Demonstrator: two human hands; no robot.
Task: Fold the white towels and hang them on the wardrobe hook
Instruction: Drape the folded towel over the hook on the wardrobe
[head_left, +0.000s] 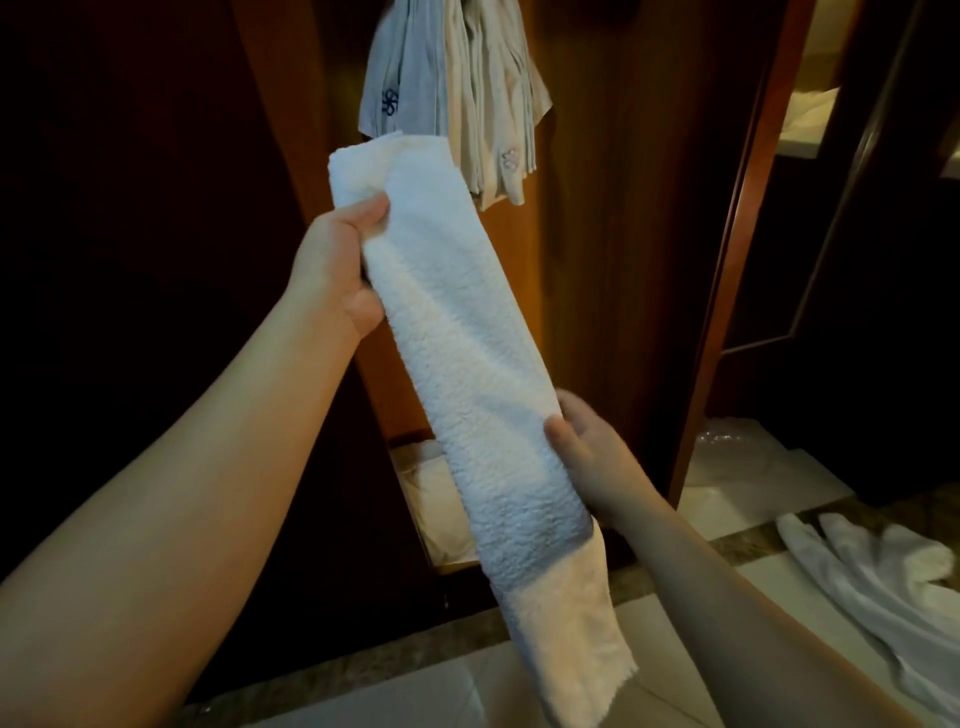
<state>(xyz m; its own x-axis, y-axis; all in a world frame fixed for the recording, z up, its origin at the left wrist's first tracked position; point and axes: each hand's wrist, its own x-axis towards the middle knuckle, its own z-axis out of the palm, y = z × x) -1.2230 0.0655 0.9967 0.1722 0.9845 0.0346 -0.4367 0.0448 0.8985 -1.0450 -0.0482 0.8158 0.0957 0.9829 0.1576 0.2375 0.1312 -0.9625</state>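
**Folded white towel, held at both ends before the wardrobe**

Your left hand (337, 260) grips the upper part of the white towel (467, 364), thumb on top, fingers hidden behind. Your right hand (592, 457) pinches its lower part, thumb on the front face. The towel is folded into a long strip, tilted, its lower end hanging free. Both forearms reach forward and upward. Behind: a dark wooden wardrobe (613, 260), hanging cloths (457, 93) above, another white towel (872, 571) crumpled on the tiled floor (727, 499).
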